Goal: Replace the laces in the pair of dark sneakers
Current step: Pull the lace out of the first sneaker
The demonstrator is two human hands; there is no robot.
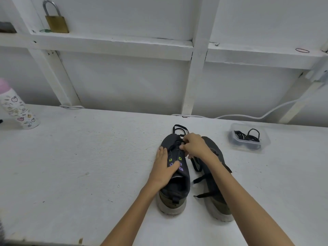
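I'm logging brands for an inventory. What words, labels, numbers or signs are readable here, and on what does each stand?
No text reads clearly anywhere in this view.
Bottle: apple drawings and small marks, too blurred to read as words.
Padlock: no legible brand or number.
Left sneaker: green and purple eyelet marks only, no lettering.
Right sneaker: no logo visible.

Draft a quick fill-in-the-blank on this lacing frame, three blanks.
The right hand pinches a black ____ at the toe end of the sneaker the left hand holds.
A brass ____ stands on the shelf.
The clear container sits to the ____ of the other sneaker.
Missing: lace, padlock, right.
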